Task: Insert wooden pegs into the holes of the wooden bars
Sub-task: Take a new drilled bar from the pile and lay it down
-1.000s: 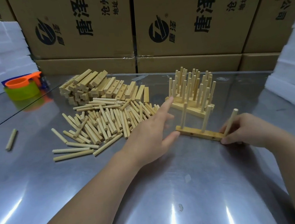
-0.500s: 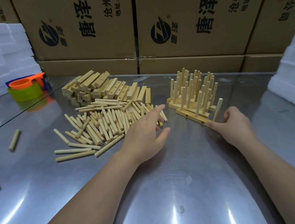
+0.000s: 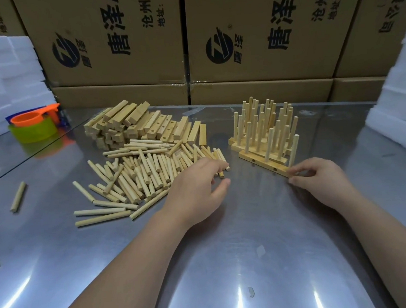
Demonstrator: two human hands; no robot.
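Pale three-pegged bar (image 3: pixel 263 163), end in pinch of right hand (image 3: pixel 320 181); left hand (image 3: pixel 195 191) slack over loose pegs (image 3: pixel 145 175).

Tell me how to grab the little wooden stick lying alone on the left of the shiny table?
Pinch the lone round wooden peg at its middle from straight above, finger and thumb on its long sides. It lies flat on the shiny metal table with nothing touching it, so the middle should balance.
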